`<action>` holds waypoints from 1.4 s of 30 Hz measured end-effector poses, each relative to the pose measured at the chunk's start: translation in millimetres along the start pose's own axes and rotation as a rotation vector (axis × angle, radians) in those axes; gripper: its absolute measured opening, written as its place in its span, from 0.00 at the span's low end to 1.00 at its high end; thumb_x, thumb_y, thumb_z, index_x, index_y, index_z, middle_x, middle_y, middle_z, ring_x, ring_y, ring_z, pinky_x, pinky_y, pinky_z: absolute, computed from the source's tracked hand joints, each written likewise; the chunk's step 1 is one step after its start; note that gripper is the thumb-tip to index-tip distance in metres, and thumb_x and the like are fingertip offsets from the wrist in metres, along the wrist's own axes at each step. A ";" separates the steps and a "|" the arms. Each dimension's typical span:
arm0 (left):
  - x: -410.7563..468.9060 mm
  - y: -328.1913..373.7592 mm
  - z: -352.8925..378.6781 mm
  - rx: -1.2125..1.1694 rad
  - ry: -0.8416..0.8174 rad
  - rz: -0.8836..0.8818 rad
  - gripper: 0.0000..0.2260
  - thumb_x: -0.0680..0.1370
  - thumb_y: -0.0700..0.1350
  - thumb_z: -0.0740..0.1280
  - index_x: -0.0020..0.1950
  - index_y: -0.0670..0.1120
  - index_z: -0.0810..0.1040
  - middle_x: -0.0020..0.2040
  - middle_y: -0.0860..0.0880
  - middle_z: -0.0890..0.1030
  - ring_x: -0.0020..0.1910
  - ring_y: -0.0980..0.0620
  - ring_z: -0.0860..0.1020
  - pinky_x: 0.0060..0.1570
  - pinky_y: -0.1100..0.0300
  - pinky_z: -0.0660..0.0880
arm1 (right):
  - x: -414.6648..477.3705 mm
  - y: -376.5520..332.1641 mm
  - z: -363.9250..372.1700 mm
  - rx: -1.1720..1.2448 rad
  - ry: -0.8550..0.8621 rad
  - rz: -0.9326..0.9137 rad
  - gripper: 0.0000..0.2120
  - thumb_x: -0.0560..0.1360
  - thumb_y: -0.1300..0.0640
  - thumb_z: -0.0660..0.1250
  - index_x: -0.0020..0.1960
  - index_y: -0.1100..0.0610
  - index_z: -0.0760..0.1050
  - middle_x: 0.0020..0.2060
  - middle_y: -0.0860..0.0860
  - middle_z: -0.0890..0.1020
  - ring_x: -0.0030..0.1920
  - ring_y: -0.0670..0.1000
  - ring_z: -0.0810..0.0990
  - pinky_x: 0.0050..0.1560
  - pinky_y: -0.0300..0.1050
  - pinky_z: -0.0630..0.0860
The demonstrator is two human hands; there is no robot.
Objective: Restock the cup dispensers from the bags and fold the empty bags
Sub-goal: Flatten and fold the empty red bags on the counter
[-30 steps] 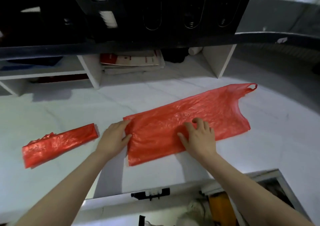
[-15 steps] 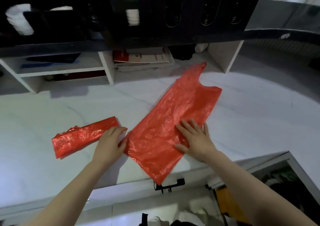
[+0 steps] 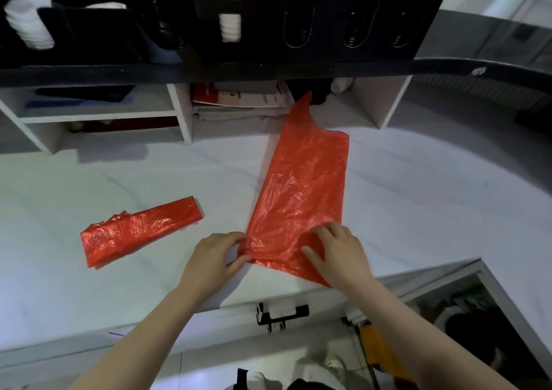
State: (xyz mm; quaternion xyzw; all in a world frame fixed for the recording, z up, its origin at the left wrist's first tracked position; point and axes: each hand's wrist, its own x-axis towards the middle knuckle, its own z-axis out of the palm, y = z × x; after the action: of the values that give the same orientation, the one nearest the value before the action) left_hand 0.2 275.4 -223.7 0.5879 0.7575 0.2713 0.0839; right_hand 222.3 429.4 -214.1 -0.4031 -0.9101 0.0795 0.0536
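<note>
Nearest, the flat red plastic bag point(image 3: 301, 192) is pinched at its near-left corner by the left hand point(image 3: 213, 259); its near edge is pressed under the spread right hand point(image 3: 337, 250), on the white marble counter point(image 3: 433, 198). Its long axis now runs away towards the shelf, swung from diagonal 0.5 seconds ago. 1 folded red bag point(image 3: 140, 229) lies left.

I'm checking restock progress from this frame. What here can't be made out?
- Cup dispenser, head view: top cut off by the frame edge; its dark slots hide any cups.
- Flat red bag: near corner hidden under the right hand.
- Folded red bag: fold count unreadable.
- Papers on the shelf: print too small.
</note>
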 end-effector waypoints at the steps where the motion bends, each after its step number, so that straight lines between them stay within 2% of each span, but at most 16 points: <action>1: -0.4 3.1 2.3 0.012 -0.004 0.022 0.15 0.73 0.55 0.71 0.57 0.52 0.78 0.51 0.57 0.82 0.49 0.52 0.78 0.50 0.56 0.72 | -3.1 1.7 1.8 0.018 -0.032 -0.014 0.28 0.75 0.34 0.55 0.68 0.48 0.67 0.65 0.48 0.71 0.65 0.53 0.69 0.63 0.51 0.67; 3: -1.4 9.6 7.4 0.036 -0.019 0.053 0.16 0.71 0.55 0.73 0.56 0.52 0.79 0.51 0.57 0.82 0.49 0.51 0.79 0.50 0.55 0.73 | -7.9 7.9 3.9 0.046 -0.127 -0.033 0.34 0.73 0.30 0.53 0.73 0.47 0.60 0.73 0.48 0.63 0.73 0.52 0.60 0.71 0.56 0.57; 5: -1.4 14.7 13.6 0.060 -0.011 0.076 0.15 0.69 0.52 0.76 0.54 0.51 0.80 0.54 0.54 0.81 0.50 0.50 0.80 0.49 0.53 0.73 | -13.1 15.4 5.0 0.034 -0.203 -0.053 0.40 0.70 0.26 0.50 0.76 0.46 0.54 0.77 0.47 0.54 0.77 0.51 0.49 0.73 0.60 0.47; 8: 2.7 18.5 19.6 0.073 0.027 0.108 0.10 0.67 0.44 0.78 0.46 0.48 0.82 0.52 0.50 0.81 0.46 0.48 0.81 0.45 0.52 0.74 | -22.2 23.1 6.0 0.036 -0.194 -0.071 0.43 0.68 0.25 0.54 0.77 0.45 0.51 0.77 0.47 0.50 0.77 0.52 0.44 0.74 0.58 0.45; 9: 4.9 18.7 19.8 0.073 0.024 0.119 0.08 0.68 0.43 0.77 0.44 0.47 0.81 0.50 0.50 0.82 0.44 0.48 0.81 0.43 0.53 0.74 | -25.5 23.9 5.3 0.046 -0.164 -0.077 0.41 0.69 0.27 0.58 0.76 0.45 0.54 0.77 0.48 0.52 0.77 0.53 0.47 0.74 0.58 0.48; 11: 9.1 18.0 18.7 0.079 -0.004 0.139 0.04 0.70 0.42 0.75 0.42 0.47 0.81 0.44 0.52 0.82 0.41 0.48 0.80 0.42 0.55 0.74 | -31.7 23.7 1.3 0.086 -0.044 -0.120 0.36 0.69 0.34 0.67 0.72 0.48 0.66 0.73 0.52 0.64 0.72 0.57 0.62 0.70 0.57 0.62; 13: 12.1 17.3 16.6 0.093 -0.027 0.151 0.02 0.72 0.42 0.73 0.42 0.48 0.81 0.43 0.53 0.82 0.41 0.49 0.80 0.43 0.54 0.74 | -37.3 22.6 -1.8 0.098 0.111 -0.209 0.25 0.66 0.44 0.75 0.60 0.52 0.77 0.59 0.52 0.77 0.58 0.56 0.76 0.55 0.55 0.76; 14: 12.8 17.0 15.9 0.103 -0.031 0.154 0.01 0.73 0.43 0.72 0.42 0.48 0.82 0.43 0.54 0.83 0.41 0.50 0.80 0.44 0.54 0.74 | -40.0 22.3 -1.9 0.088 0.161 -0.255 0.20 0.66 0.48 0.77 0.55 0.53 0.79 0.52 0.51 0.79 0.51 0.55 0.79 0.48 0.53 0.77; 19: 7.7 19.1 14.7 0.178 -0.030 0.118 0.02 0.75 0.44 0.70 0.42 0.49 0.80 0.42 0.56 0.82 0.42 0.51 0.80 0.46 0.56 0.68 | -49.9 26.8 0.5 0.090 0.240 -0.316 0.03 0.71 0.59 0.73 0.44 0.57 0.81 0.37 0.50 0.82 0.35 0.55 0.81 0.36 0.50 0.77; 25: 3.4 21.1 17.3 0.271 0.025 0.114 0.05 0.75 0.44 0.70 0.39 0.49 0.79 0.36 0.55 0.81 0.37 0.49 0.79 0.45 0.56 0.66 | -56.0 28.6 8.6 0.025 0.353 -0.309 0.04 0.69 0.62 0.75 0.40 0.58 0.80 0.31 0.49 0.81 0.27 0.53 0.76 0.30 0.47 0.76; 29: 1.9 19.0 17.5 0.357 0.067 0.181 0.13 0.76 0.49 0.57 0.37 0.49 0.77 0.31 0.55 0.79 0.30 0.51 0.77 0.43 0.60 0.60 | -55.3 29.4 9.6 0.000 0.407 -0.282 0.06 0.67 0.63 0.76 0.39 0.58 0.79 0.29 0.49 0.79 0.24 0.53 0.73 0.27 0.45 0.73; 33: -8.0 15.9 22.3 0.349 0.082 0.258 0.13 0.76 0.49 0.56 0.37 0.49 0.78 0.36 0.55 0.81 0.34 0.51 0.80 0.45 0.60 0.61 | -59.3 30.1 11.5 0.006 0.393 -0.301 0.07 0.67 0.65 0.76 0.41 0.60 0.79 0.34 0.52 0.81 0.30 0.53 0.79 0.29 0.45 0.75; 35: -12.8 13.6 23.6 0.289 0.115 0.296 0.12 0.75 0.48 0.58 0.38 0.47 0.78 0.46 0.52 0.83 0.40 0.49 0.81 0.47 0.58 0.67 | -63.6 31.8 12.4 0.018 0.364 -0.320 0.08 0.67 0.63 0.77 0.44 0.60 0.81 0.43 0.54 0.84 0.42 0.54 0.84 0.35 0.47 0.80; 38: -14.7 13.9 21.2 0.224 0.106 0.367 0.11 0.74 0.49 0.61 0.41 0.45 0.79 0.57 0.46 0.81 0.49 0.45 0.81 0.49 0.51 0.75 | -71.7 37.5 9.9 0.024 0.270 -0.320 0.15 0.66 0.57 0.78 0.51 0.59 0.81 0.52 0.54 0.83 0.52 0.55 0.82 0.48 0.51 0.80; 40: -15.1 14.1 20.6 0.213 0.024 0.411 0.13 0.73 0.52 0.64 0.48 0.44 0.80 0.61 0.44 0.79 0.55 0.45 0.79 0.55 0.50 0.75 | -75.4 40.3 8.0 0.000 0.209 -0.320 0.22 0.64 0.55 0.79 0.56 0.59 0.80 0.53 0.54 0.82 0.53 0.55 0.81 0.51 0.51 0.79; 42: -14.7 15.1 21.5 0.209 -0.071 0.418 0.20 0.73 0.55 0.68 0.59 0.44 0.78 0.66 0.44 0.75 0.62 0.46 0.76 0.64 0.47 0.70 | -77.3 40.8 7.8 -0.008 0.215 -0.312 0.24 0.62 0.60 0.80 0.56 0.59 0.80 0.51 0.54 0.82 0.51 0.56 0.82 0.49 0.51 0.80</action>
State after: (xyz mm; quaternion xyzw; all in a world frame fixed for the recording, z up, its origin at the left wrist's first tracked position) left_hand 26.9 270.9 -236.9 0.7467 0.6397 0.1821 -0.0090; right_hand 302.3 398.2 -232.0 -0.2634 -0.9509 0.0228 0.1607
